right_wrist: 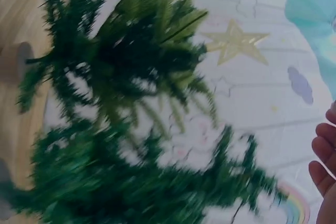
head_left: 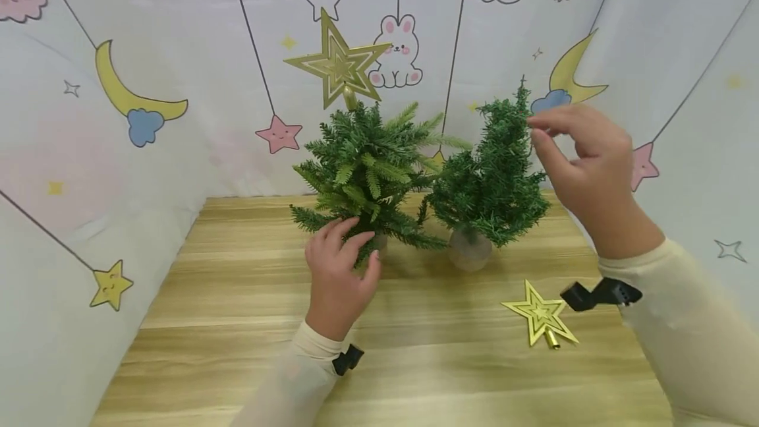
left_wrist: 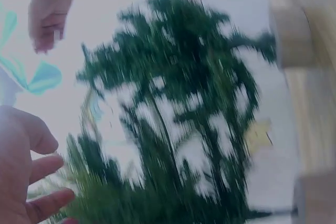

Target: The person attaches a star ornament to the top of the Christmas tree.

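My left hand (head_left: 339,275) is beside the lower front branches of the left small Christmas tree (head_left: 362,176), its fingers loosely bent with nothing held. A gold star topper (head_left: 339,66) stands on that tree's tip. My right hand (head_left: 593,163) is raised at the upper right side of the second Christmas tree (head_left: 498,176). Its thumb and index finger are close together in the head view. The left wrist view shows the right hand (left_wrist: 48,17) apart from the blurred second tree (left_wrist: 184,51). A second gold star topper (head_left: 539,313) lies flat on the table.
Both trees stand near the back of the wood-grain table (head_left: 237,321); a round wooden base (head_left: 470,250) shows under the right one. A cartoon-printed curtain (head_left: 219,71) closes off the back and sides. Black wrist cameras (head_left: 348,359) sit on both cuffs.
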`<state>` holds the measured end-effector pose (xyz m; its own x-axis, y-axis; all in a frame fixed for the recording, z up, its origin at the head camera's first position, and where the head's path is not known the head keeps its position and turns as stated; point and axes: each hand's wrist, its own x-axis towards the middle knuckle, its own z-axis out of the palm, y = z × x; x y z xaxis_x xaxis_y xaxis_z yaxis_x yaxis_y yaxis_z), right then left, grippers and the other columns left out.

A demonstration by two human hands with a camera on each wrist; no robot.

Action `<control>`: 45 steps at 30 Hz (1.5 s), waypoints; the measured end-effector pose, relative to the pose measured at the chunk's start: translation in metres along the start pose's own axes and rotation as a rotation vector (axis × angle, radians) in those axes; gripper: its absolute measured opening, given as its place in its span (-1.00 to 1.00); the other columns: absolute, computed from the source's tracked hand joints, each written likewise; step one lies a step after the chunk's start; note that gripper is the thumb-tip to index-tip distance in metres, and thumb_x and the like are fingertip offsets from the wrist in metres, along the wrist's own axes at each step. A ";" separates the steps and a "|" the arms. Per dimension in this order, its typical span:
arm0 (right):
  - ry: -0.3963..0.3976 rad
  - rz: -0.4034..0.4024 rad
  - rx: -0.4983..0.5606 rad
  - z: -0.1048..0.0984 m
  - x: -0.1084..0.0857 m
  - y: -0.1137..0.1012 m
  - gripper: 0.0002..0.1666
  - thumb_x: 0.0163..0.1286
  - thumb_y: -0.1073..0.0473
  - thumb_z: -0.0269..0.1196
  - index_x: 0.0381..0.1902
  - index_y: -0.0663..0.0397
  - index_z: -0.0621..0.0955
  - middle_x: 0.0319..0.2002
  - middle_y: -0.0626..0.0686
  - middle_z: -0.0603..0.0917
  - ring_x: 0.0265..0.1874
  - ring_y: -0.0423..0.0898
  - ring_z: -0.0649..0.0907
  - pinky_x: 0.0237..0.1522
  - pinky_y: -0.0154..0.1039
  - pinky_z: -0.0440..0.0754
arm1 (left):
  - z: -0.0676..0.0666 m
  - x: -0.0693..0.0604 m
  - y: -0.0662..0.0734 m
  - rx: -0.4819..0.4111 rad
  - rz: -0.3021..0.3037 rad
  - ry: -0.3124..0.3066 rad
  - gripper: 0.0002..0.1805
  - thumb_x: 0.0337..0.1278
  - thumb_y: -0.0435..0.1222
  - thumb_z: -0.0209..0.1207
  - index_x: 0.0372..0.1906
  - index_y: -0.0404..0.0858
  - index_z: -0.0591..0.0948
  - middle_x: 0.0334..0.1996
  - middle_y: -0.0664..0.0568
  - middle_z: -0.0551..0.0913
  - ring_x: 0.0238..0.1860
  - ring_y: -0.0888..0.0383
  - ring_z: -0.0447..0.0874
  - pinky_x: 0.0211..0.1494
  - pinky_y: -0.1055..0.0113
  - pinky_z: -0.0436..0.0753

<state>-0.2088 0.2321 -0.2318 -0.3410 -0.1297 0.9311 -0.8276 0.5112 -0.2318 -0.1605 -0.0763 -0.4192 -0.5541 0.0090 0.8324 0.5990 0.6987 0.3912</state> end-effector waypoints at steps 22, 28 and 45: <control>-1.002 0.959 -0.348 -0.072 -0.287 0.089 0.27 0.18 -0.37 0.49 0.47 0.48 0.32 0.28 0.66 0.32 0.22 0.66 0.37 0.17 0.52 0.40 | 0.111 0.068 0.068 -0.169 0.058 -0.400 -0.42 0.36 -0.25 0.29 0.43 -0.23 0.51 0.41 -0.19 0.47 0.44 -0.11 0.41 0.43 -0.01 0.47; -1.012 0.986 -0.358 -0.072 -0.296 0.094 0.34 -0.07 -0.38 0.62 0.45 0.36 0.40 0.25 0.56 0.34 0.19 0.61 0.37 0.12 0.50 0.42 | 0.124 0.074 0.072 -0.089 -0.053 -0.535 -0.44 0.42 -0.19 0.25 0.44 -0.22 0.51 0.38 -0.17 0.50 0.39 -0.13 0.47 0.38 -0.02 0.53; -0.935 1.203 -0.074 -0.093 -0.284 0.110 -0.68 0.35 0.26 0.43 -0.04 0.33 0.61 -0.27 0.13 0.66 -0.45 -0.01 0.61 -0.40 -0.10 0.65 | 0.130 0.058 0.065 -0.234 -0.126 -0.534 -0.60 0.47 -0.23 0.22 0.29 -0.25 0.64 0.22 -0.07 0.63 -0.71 0.30 0.38 -0.41 0.38 0.53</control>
<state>-0.1616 0.4048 -0.4955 -0.9485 -0.0780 -0.3071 0.1520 0.7382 -0.6572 -0.2289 0.0631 -0.3966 -0.8066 0.3371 0.4856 0.5880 0.5416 0.6007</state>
